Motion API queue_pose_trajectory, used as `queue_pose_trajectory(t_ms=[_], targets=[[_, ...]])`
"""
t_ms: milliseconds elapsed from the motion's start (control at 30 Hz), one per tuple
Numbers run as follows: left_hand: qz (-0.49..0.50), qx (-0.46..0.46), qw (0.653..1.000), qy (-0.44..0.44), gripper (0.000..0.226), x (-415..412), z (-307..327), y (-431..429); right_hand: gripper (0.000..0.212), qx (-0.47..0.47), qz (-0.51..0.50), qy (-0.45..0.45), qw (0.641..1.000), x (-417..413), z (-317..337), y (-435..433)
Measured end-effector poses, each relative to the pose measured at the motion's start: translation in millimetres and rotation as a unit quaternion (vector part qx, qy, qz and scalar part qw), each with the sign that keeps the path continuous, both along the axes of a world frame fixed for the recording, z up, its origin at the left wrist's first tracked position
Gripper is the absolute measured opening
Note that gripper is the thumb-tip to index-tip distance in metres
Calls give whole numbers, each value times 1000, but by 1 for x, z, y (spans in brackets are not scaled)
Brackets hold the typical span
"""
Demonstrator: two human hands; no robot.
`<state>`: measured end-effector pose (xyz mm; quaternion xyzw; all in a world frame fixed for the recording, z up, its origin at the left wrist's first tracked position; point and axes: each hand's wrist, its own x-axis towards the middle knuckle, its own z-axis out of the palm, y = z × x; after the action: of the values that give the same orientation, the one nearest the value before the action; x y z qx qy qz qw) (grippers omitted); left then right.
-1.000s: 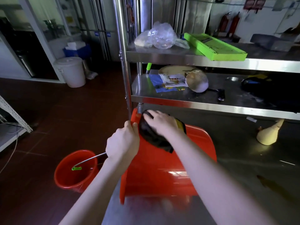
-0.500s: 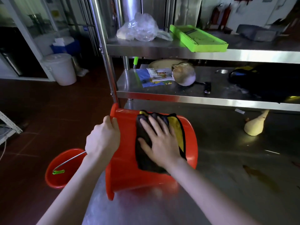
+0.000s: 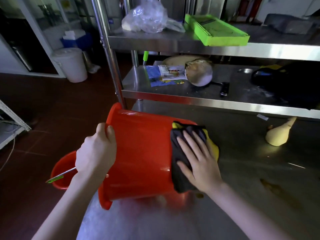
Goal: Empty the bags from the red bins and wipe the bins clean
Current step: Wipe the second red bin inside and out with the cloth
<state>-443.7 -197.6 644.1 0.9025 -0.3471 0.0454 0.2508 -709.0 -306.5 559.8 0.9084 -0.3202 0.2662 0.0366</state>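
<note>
A red bin lies on its side on the steel table, its rim pointing left. My left hand grips that rim at the table's left edge. With straight, spread fingers, my right hand presses a dark cloth with a yellow side flat against the bin's base end. A second red bin stands on the floor to the lower left, with a metal handle and green grip across its mouth.
Two steel shelves rise just behind the bin, and their upright post stands close to the bin's rim. A pale gourd lies on the table at right. A white lidded bucket stands on the floor at back left.
My right hand and the cloth have slid from the bin's upper side near the rim down to its base end on the right. The left hand keeps its grip on the rim.
</note>
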Motion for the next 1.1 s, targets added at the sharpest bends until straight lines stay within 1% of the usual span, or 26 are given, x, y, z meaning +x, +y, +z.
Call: queue_pose_trajectory(t_ms=[100,167,200,300,367,400,433,467,500,533,567,633,700,733,800,833,900,967,1033,1100], targets=[[-40,-36,998,-18,46,-7,-12,25,60,7,-11,-12,1000,-7,-6,4],[-55,-58,997,-14,52,-8,-22,37,56,39,-55,-11,998,6,9,-8],[-65,-69,995,-9,53,-7,-26,42,57,69,-85,1,994,15,21,-17],[-82,-98,992,7,51,-8,-35,53,66,209,-145,109,961,48,58,-53],[-81,-108,991,10,51,-9,-42,59,74,273,-137,176,936,78,79,-67],[-79,-110,991,14,52,-10,-44,62,80,284,-119,196,931,98,88,-65],[-78,-110,991,22,52,-11,-45,64,83,285,-97,197,933,120,95,-56],[-76,-107,991,34,50,-12,-46,66,77,276,-76,178,941,143,99,-42],[-73,-105,991,49,49,-12,-46,68,66,256,-53,148,954,164,99,-25],[-72,-106,989,69,48,-9,-46,70,59,224,-29,114,968,182,98,-6],[-80,-115,985,96,49,-7,-44,72,59,182,-6,93,979,194,97,13],[-107,-144,968,174,47,-2,-32,71,62,121,13,74,990,198,90,42],[-118,-173,951,227,36,3,-13,53,63,95,5,47,994,188,82,59],[-112,-181,946,243,35,6,-3,38,64,90,6,39,995,182,77,68],[-78,-159,943,281,41,12,14,7,64,86,21,32,996,171,70,83],[-66,-149,945,285,43,14,18,-4,64,88,24,19,996,166,68,86],[-75,-154,953,249,40,15,17,-7,61,89,9,-1,996,151,66,79],[-106,-181,956,204,34,16,10,5,61,80,-38,8,996,127,62,62],[-129,-222,949,185,29,18,-1,25,62,96,-118,35,988,98,59,40],[-140,-247,938,197,25,20,-10,37,61,138,-205,48,968,76,58,14]])
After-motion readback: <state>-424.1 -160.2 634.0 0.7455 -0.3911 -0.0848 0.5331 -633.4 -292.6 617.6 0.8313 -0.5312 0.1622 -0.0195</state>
